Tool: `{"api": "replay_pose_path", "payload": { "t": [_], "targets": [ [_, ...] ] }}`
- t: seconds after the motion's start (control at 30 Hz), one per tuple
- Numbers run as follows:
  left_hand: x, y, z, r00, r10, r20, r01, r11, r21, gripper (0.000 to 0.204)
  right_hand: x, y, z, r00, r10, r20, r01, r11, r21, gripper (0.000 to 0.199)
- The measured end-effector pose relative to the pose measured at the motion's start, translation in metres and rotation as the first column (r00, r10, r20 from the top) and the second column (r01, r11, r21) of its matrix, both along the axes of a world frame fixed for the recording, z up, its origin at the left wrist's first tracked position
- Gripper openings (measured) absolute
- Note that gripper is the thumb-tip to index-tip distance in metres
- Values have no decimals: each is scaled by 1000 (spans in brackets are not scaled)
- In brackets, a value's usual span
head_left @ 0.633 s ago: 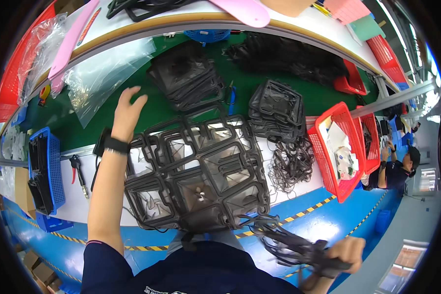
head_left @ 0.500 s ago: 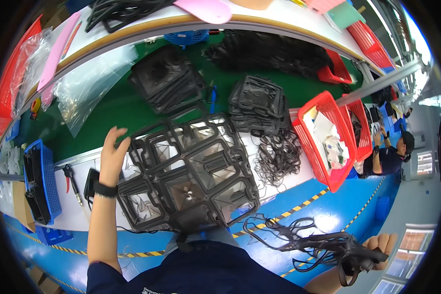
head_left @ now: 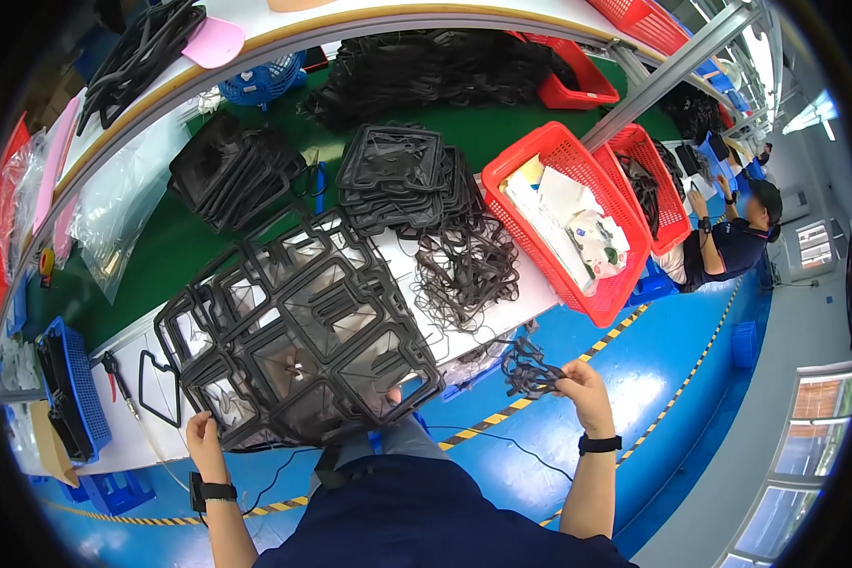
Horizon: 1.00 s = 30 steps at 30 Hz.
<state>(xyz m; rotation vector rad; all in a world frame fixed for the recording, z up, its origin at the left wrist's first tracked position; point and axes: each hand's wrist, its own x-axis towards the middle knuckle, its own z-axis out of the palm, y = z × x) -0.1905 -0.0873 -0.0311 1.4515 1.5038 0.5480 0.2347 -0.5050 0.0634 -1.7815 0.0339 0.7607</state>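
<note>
- The left hand (head_left: 202,437), which lay flat on the far side of the big black moulded sheet of joined square rubber frames (head_left: 298,331) half a second ago, now grips that sheet's near left corner; the sheet lies on the white bench (head_left: 123,445) edge before the person.
- The right hand (head_left: 582,390), lower and further out before, has risen and is clenched round a tangled bunch of thin black rubber strips (head_left: 530,367), held over the blue floor: trimmings seem to be coming off the sheet.
- Counted: one sheet in hand, two stacks of loose black frames (head_left: 398,175) beyond it, four red mesh baskets (head_left: 563,222), one loose pile of strips (head_left: 464,270).
</note>
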Motion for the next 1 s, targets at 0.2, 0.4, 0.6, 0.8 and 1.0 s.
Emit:
{"api": "replay_pose_path", "payload": {
  "t": [0.2,0.4,0.6,0.8,1.0],
  "targets": [
    [-27,-28,-16,990,117,-74,-114,992,49,16,23,-22,-94,998,45,51,-42,998,-55,8],
    [-49,-59,-54,915,357,-189,-353,934,56,27,35,-21,-217,776,495,391,-118,723,-681,36],
    [-56,-80,-62,875,436,-209,-470,868,-159,49,23,52,-117,827,547,130,-400,734,-548,24],
    [-59,-71,-91,923,371,-101,-384,889,-248,72,-88,178,-13,543,824,161,-766,565,-306,17],
    [-83,-70,-111,965,245,92,-191,900,-392,15,-221,247,-24,175,958,226,-977,197,-78,11]
  ]
}}
